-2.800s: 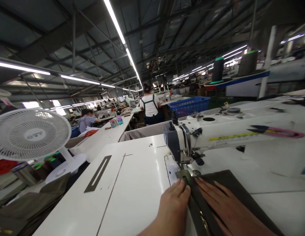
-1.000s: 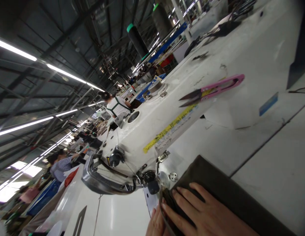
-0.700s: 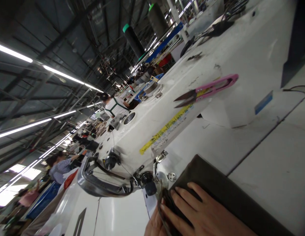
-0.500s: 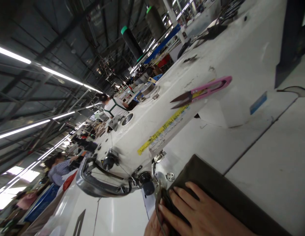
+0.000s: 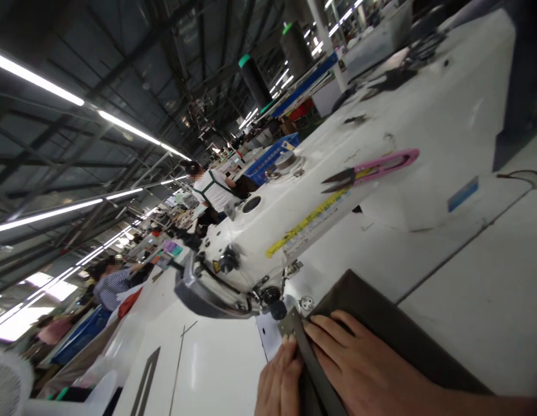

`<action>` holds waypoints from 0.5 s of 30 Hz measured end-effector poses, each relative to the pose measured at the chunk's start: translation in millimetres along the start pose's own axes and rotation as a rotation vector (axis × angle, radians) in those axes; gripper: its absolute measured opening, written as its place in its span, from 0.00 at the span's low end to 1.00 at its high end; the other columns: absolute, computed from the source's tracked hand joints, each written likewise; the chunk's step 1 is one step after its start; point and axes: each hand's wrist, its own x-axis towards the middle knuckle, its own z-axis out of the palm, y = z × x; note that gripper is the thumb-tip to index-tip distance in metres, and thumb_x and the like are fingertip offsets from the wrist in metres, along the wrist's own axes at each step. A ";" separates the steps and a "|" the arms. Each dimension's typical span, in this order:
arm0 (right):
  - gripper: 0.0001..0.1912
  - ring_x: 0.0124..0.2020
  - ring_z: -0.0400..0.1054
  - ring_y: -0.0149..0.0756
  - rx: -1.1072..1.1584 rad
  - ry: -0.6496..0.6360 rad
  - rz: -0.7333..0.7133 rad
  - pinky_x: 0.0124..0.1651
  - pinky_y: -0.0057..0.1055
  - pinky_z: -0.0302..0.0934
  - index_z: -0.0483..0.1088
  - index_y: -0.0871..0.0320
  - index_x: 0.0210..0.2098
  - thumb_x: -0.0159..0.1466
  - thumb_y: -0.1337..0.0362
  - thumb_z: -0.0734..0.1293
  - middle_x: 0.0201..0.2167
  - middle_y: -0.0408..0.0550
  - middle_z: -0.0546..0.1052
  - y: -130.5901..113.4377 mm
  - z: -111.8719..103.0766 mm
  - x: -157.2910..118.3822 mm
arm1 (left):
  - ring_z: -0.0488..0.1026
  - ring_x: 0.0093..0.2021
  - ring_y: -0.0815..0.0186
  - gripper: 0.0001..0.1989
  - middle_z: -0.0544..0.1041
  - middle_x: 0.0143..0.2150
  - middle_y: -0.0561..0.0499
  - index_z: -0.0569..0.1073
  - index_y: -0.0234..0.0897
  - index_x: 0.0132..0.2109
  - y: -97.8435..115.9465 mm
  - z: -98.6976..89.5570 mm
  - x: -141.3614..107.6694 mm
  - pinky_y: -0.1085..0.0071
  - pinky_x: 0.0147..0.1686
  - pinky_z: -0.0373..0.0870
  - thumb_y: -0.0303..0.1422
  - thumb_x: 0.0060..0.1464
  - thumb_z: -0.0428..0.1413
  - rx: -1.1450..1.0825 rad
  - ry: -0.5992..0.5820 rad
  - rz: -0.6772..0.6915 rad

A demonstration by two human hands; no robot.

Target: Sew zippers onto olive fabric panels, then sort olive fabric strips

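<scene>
Right by the sewing machine, two bare hands work at one piece of dark olive fabric, which lies flat on the white bench. A single narrow grey-green strip runs between them, its far end just beside the machine's needle area; the dark knob there hides the needle itself.

The left hand has its fingers bunched together, the tips down on the strip; its thumb is hidden, so whether it pinches anything I cannot tell. The right hand is laid flat, palm down, fingers slightly apart, pressing on the fabric.

On the machine's arm rest one pair of pink-handled snips, and along it runs one yellow measuring tape, just below the blades. One blue label sits near the arm's base. To the left on the bench lies one flat slotted template, well apart from both hands.

Beyond the machine stand two large thread cones, both dark with green tops. Two blue baskets show farther off, one ahead and one at left, and two people, one in white with green straps, one in stripes. One fan is cut by the lower left edge.
</scene>
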 end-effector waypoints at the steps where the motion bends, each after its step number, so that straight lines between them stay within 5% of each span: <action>1: 0.16 0.46 0.64 0.40 0.021 -0.034 -0.022 0.49 0.40 0.54 0.70 0.59 0.45 0.62 0.59 0.59 0.44 0.48 0.75 0.9 -1.1 -1.4 | 0.73 0.49 0.62 0.13 0.77 0.46 0.43 0.70 0.35 0.46 -0.1 1.9 -1.2 0.68 0.43 0.76 0.25 0.62 0.42 -0.007 0.015 0.017; 4: 0.21 0.51 0.62 0.39 0.021 -0.091 -0.092 0.52 0.39 0.54 0.66 0.58 0.53 0.62 0.59 0.59 0.47 0.49 0.74 6.1 -2.9 -5.1 | 0.72 0.50 0.62 0.12 0.75 0.48 0.43 0.71 0.36 0.44 1.1 2.8 -1.9 0.66 0.43 0.76 0.27 0.63 0.44 -0.016 0.072 0.034; 9: 0.27 0.51 0.65 0.40 -0.095 -0.087 -0.352 0.48 0.37 0.60 0.62 0.63 0.57 0.58 0.66 0.59 0.48 0.52 0.74 17.6 -7.1 -4.4 | 0.75 0.45 0.62 0.09 0.76 0.47 0.43 0.72 0.36 0.45 12.5 -10.8 8.4 0.66 0.40 0.76 0.27 0.61 0.48 0.035 -0.044 -0.005; 15: 0.29 0.54 0.63 0.40 -0.074 -0.147 -0.378 0.48 0.36 0.65 0.58 0.63 0.60 0.58 0.68 0.58 0.53 0.52 0.71 23.2 -11.7 -6.8 | 0.77 0.42 0.61 0.11 0.78 0.44 0.43 0.73 0.32 0.41 22.8 -4.3 11.5 0.67 0.38 0.77 0.26 0.62 0.45 0.112 0.080 0.004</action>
